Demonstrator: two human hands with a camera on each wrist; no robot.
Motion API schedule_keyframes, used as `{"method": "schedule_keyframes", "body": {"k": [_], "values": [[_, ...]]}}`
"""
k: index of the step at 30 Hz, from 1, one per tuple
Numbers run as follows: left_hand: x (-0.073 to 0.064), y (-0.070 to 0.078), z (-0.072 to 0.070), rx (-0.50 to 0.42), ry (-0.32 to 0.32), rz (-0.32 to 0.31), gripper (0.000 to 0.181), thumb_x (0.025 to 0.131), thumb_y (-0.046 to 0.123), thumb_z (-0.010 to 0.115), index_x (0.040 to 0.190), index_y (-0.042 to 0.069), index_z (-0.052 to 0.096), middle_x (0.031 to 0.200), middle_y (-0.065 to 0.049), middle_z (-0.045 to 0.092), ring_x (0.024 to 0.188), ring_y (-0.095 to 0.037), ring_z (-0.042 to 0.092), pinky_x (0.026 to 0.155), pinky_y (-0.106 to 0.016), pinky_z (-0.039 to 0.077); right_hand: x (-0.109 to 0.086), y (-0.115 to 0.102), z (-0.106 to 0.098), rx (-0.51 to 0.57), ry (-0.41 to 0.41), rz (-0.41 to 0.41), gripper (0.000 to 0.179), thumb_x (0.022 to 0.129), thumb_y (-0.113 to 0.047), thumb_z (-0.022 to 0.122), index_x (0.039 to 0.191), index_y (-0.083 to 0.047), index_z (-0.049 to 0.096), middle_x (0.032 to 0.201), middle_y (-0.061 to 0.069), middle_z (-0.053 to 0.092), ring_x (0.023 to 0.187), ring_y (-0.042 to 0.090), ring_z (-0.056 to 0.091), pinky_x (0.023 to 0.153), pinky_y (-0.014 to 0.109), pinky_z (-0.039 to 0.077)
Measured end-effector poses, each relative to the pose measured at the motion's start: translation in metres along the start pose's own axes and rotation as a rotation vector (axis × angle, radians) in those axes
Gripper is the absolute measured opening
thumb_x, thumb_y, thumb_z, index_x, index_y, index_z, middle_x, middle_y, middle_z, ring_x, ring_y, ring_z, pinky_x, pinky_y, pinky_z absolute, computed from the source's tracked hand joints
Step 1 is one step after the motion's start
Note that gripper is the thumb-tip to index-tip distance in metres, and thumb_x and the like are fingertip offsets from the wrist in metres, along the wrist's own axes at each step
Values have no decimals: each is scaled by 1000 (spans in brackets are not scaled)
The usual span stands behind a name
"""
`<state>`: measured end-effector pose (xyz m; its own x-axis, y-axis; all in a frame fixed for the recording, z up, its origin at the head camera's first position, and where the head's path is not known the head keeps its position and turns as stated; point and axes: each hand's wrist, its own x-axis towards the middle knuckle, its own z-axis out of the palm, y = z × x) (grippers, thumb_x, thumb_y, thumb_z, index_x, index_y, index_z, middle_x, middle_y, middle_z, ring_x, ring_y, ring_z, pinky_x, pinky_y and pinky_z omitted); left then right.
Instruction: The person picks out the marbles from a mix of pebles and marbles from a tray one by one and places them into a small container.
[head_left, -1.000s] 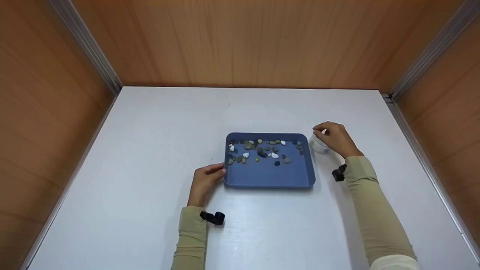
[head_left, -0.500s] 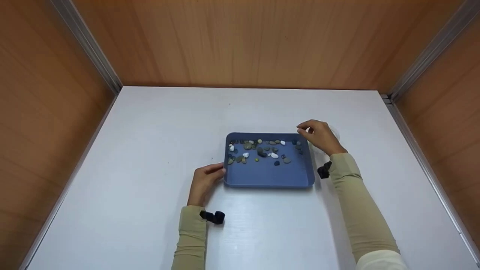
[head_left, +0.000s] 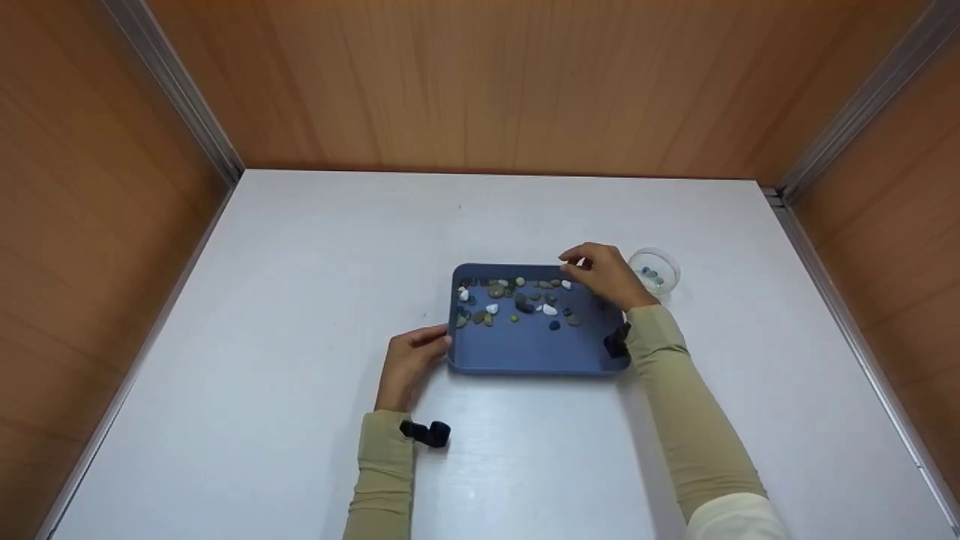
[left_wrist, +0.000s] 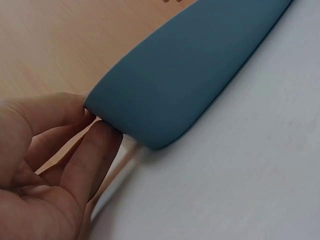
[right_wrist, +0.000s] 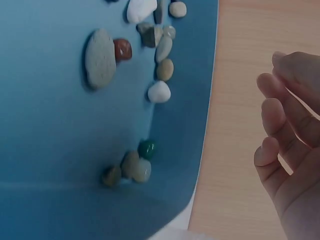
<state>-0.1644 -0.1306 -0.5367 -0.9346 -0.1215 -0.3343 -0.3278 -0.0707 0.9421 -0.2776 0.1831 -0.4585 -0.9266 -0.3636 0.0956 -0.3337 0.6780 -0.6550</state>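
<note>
A blue rectangular tray (head_left: 536,356) lies on the white table with several pebbles and glossy stones spread over its far half. My left hand (head_left: 409,364) rests its fingertips against the outside of the tray's left wall; in the left wrist view the fingers (left_wrist: 107,140) touch the end of the blue wall. Over the tray's far right part is my right hand (head_left: 604,277), fingers loosely bent and nothing visible between them. In the right wrist view its fingertips (right_wrist: 272,115) are apart from the stones, among them a white pebble (right_wrist: 159,92) and a green glossy stone (right_wrist: 147,149).
A clear round dish (head_left: 675,281) with several small greenish and blue pieces stands right of the tray, near the right hand. Wooden panels (head_left: 480,82) enclose the table at the back and both sides.
My right hand has moved left from the clear dish to above the tray's far right part, uncovering the dish. The left hand and the tray have stayed in place.
</note>
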Motion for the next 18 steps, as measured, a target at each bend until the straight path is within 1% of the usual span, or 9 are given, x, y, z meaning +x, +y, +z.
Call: {"method": "schedule_keyframes", "body": {"k": [6, 10, 13, 18], "values": [[-1, 0, 0, -12, -4, -5, 28, 83, 6, 74, 110, 3, 72, 114, -14, 69, 97, -14, 65, 83, -24, 56, 3, -4, 11, 10, -21, -30, 23, 93, -14, 64, 113, -6, 70, 105, 12, 69, 87, 22, 61, 75, 36, 51], [-2, -1, 1, -5, -1, -5, 28, 82, 7, 74, 110, 4, 72, 112, -13, 70, 96, -13, 65, 82, -24, 55, 5, -7, 18, 23, -40, -42, 24, 92, -13, 64, 114, -3, 69, 107, 14, 68, 90, 24, 63, 78, 39, 53], [-2, -1, 1, -3, 0, -6, 27, 82, 8, 75, 109, 6, 73, 110, -11, 70, 94, -13, 66, 81, -24, 55, 7, -9, 22, 23, -52, -32, 25, 92, -14, 65, 113, -2, 69, 107, 13, 68, 92, 25, 64, 79, 40, 53], [-2, -1, 1, -7, 0, 2, 28, 82, 8, 75, 109, 5, 73, 110, -11, 70, 93, -13, 65, 81, -25, 56, 10, -12, 29, 28, -69, -25, 24, 92, -13, 65, 112, -1, 70, 109, 14, 69, 97, 27, 65, 83, 41, 54]]}}
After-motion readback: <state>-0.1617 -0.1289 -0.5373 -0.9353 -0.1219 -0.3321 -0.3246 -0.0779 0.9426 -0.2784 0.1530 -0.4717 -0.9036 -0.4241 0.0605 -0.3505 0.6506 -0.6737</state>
